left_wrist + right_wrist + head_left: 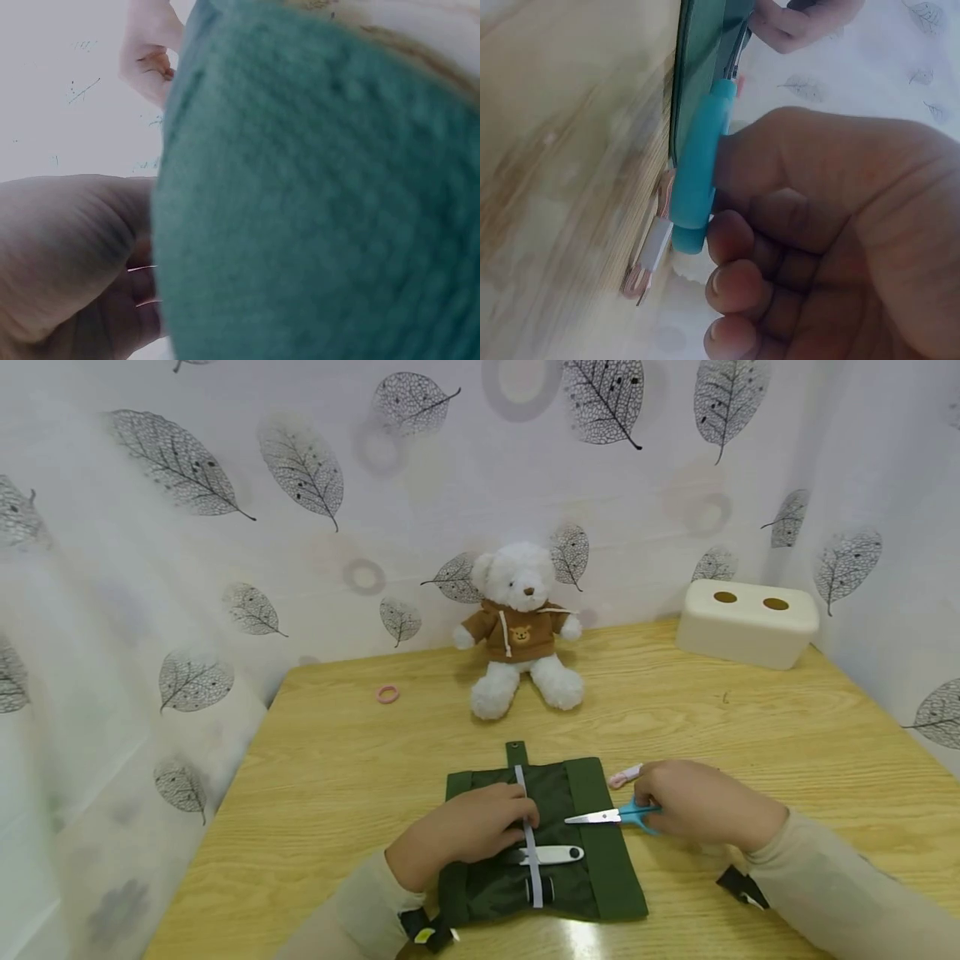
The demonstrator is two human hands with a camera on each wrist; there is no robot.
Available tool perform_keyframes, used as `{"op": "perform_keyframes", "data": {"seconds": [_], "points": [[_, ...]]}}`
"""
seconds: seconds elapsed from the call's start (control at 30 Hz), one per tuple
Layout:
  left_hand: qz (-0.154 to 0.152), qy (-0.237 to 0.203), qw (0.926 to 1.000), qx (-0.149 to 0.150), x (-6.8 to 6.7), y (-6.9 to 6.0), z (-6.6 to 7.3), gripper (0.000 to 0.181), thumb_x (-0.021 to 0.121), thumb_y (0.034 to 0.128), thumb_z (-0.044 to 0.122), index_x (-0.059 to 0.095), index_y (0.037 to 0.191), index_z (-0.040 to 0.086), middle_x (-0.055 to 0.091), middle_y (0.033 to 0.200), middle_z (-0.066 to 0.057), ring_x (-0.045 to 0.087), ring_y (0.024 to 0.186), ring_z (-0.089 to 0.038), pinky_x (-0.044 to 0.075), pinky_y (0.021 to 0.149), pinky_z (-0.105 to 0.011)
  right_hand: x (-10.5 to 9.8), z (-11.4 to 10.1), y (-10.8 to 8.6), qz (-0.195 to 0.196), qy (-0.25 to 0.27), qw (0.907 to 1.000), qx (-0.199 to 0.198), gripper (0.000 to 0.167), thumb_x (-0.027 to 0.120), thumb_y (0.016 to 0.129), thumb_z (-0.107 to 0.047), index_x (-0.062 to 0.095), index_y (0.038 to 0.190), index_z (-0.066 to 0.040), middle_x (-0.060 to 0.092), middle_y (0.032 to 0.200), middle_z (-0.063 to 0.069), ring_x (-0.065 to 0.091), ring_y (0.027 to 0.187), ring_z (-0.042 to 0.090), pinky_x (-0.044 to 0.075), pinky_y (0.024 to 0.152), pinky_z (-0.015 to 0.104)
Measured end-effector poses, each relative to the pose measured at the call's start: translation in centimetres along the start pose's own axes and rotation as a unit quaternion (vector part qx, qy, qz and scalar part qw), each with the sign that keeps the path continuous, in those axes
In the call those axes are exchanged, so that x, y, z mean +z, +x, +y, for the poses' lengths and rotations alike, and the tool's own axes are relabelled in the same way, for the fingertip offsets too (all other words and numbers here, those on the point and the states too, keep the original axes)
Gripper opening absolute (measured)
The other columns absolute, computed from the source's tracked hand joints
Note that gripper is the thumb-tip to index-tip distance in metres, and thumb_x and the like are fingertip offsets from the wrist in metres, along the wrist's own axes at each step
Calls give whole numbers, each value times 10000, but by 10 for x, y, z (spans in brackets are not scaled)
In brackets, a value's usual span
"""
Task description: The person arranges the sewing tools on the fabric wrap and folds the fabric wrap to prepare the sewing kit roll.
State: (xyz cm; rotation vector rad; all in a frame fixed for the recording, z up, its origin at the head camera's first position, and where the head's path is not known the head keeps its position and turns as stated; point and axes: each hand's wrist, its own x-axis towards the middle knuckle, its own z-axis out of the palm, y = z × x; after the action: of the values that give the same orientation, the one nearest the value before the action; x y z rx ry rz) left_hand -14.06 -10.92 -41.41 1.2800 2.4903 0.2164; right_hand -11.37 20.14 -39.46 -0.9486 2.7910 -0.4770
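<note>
A dark green fabric tool roll (555, 777) lies unfolded on the table, a white elastic band (535, 860) running down its middle. My left hand (480, 822) pinches that band near its upper half. My right hand (686, 802) holds scissors (603, 817) by their light-blue handles (699, 165); the blades point left over the roll's right flap and look closed. Under the band lie a white-handled tool (561, 854) and a small dark spool (546, 890). Green cloth (300, 187) fills much of the left wrist view and hides my left fingertips there.
A pink bundle with a white wrap (625, 776) lies just beyond my right hand. Farther back sit a white teddy bear (521, 627) in a brown hoodie, a pink ring (387, 694) and a cream box (746, 625) with two holes. A leaf-patterned curtain (315, 552) hangs behind.
</note>
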Motion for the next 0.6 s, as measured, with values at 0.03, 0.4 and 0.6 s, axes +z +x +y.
{"op": "perform_keyframes", "data": {"seconds": [0.03, 0.4, 0.6], "points": [[6, -5, 10000, 2, 0, 0, 0, 155, 639, 1010, 202, 676, 1153, 248, 592, 1123, 101, 569, 1040, -43, 484, 898, -211, 1, -1, 1, 2, -8, 10000, -16, 142, 788, 839, -103, 701, 767, -189, 547, 787, -130, 411, 635, 14, 390, 550, 216], [139, 171, 9996, 157, 1, 1, 0, 156, 646, 1006, 202, 678, 1156, 229, 599, 1120, 80, 581, 1029, -53, 483, 885, -193, 2, -12, 13, -105, -5, 9997, -229, 208, 784, 817, -59, 666, 725, -203, 631, 822, -110, 694, 881, 216, 385, 564, 213], [134, 238, 9994, 209, 1, 0, 0, 160, 641, 1009, 205, 680, 1164, 220, 606, 1117, 74, 586, 1027, -57, 482, 887, -189, 5, -16, 22, -223, -120, 9993, -274, 277, 763, 814, -53, 575, 689, -214, 453, 713, -104, 373, 611, 52, 328, 541, 229]]}}
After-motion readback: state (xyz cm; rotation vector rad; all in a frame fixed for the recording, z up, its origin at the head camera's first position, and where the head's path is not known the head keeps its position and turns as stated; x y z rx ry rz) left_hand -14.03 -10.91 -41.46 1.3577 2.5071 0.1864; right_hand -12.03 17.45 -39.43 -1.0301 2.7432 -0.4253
